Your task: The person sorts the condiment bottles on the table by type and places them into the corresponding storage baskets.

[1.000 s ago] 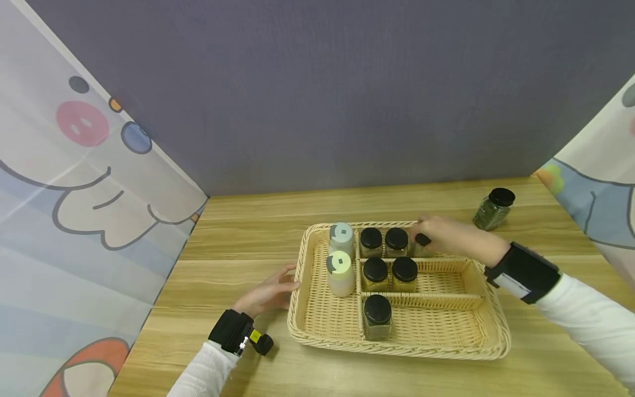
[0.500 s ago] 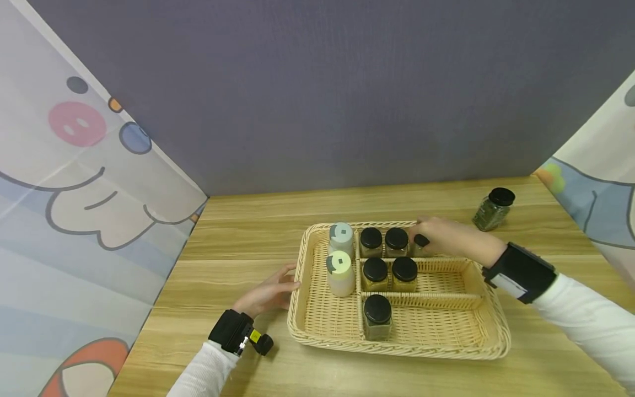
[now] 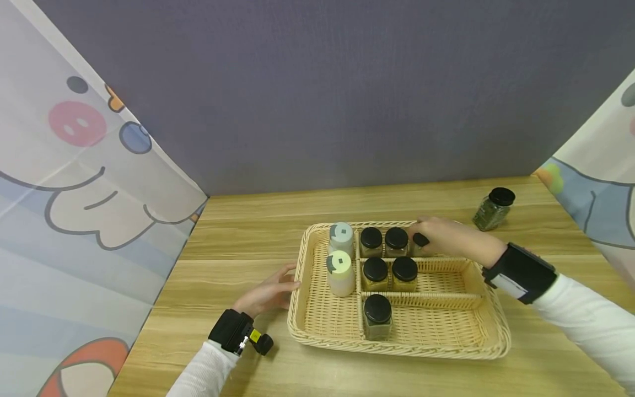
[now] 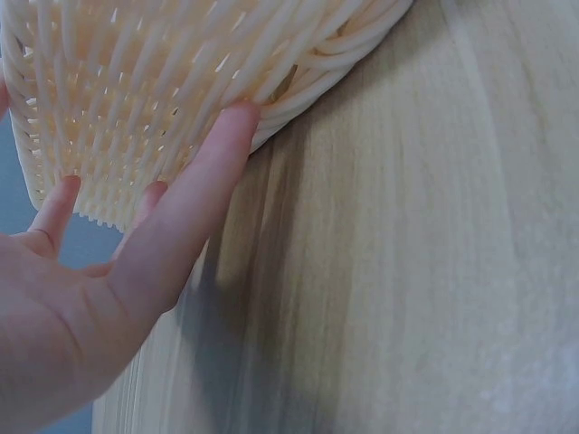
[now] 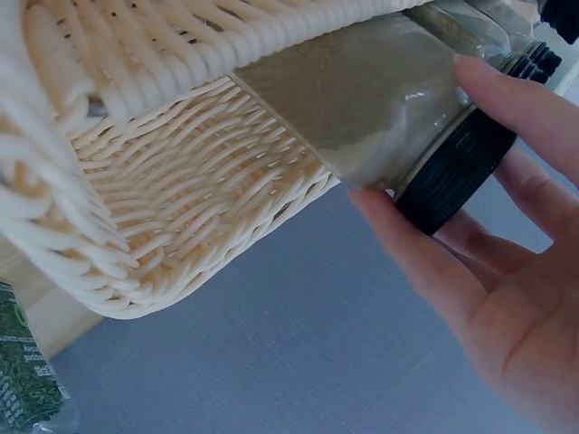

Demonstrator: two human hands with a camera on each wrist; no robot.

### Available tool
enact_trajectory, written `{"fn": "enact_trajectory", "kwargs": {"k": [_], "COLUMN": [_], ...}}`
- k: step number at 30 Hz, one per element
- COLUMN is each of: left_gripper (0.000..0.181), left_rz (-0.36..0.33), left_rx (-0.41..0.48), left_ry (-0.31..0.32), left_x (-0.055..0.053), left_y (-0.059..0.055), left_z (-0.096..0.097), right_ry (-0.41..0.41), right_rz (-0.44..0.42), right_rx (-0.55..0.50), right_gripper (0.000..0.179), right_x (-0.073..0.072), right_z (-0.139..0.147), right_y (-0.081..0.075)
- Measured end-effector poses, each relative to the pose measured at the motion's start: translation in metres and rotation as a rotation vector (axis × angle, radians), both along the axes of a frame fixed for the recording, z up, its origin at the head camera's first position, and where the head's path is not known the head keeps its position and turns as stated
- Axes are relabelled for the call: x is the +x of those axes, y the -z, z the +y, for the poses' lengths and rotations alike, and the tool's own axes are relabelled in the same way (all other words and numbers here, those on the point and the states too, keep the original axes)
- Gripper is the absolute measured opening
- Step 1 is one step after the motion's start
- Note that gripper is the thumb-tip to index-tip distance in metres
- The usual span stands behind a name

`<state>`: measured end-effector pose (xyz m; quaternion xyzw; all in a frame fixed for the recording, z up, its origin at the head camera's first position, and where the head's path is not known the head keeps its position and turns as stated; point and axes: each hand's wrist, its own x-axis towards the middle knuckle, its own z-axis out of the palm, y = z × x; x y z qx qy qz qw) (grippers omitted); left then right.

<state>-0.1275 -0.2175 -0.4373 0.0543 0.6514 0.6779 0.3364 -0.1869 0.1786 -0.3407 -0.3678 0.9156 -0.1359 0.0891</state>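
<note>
My right hand (image 3: pixel 439 234) pinches a clear spice jar (image 5: pixel 362 99) of greyish-brown powder near its black lid, fingers and thumb around the neck. The jar stands in the back compartment of the woven basket (image 3: pixel 407 349), right of two other black-lidded jars (image 3: pixel 396 239); in the head view the hand partly hides it. My left hand (image 3: pixel 268 292) rests its fingertips against the basket's left outer wall, its fingers extended in the left wrist view along the weave (image 4: pixel 172 81).
Two bottles, one with a yellow-green cap (image 3: pixel 340 275) and one with a pale blue cap (image 3: pixel 341 236), stand in the left compartment. Two yellow-filled jars (image 3: pixel 404 275) fill part of the middle row; another jar (image 3: pixel 378 317) is in front. A green herb jar (image 3: pixel 492 210) stands on the table behind the basket.
My right hand has shifted very slightly at the jar, and a bit more of the black lid shows. The left hand and the basket stay where they were.
</note>
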Motion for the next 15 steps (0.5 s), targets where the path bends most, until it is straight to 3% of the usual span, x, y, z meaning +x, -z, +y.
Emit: {"fn": "enact_trajectory", "kwargs": {"k": [9,15], "left_gripper": [0.054,0.053], "left_rz": [0.003,0.009], "left_rx": [0.004,0.004], "left_ry": [0.003,0.009], "left_x": [-0.0006,-0.0002], "left_y": [0.0005,0.0011], "left_z": [-0.0007,-0.0008], "right_ry": [0.058,0.071], "right_rz": [0.008,0.006], "right_rx": [0.085,0.084], "right_gripper": [0.04,0.041], "right_x": [0.0015,0.0018], "right_z": [-0.0046,-0.0051], "right_y": [0.0006,0.0003]}}
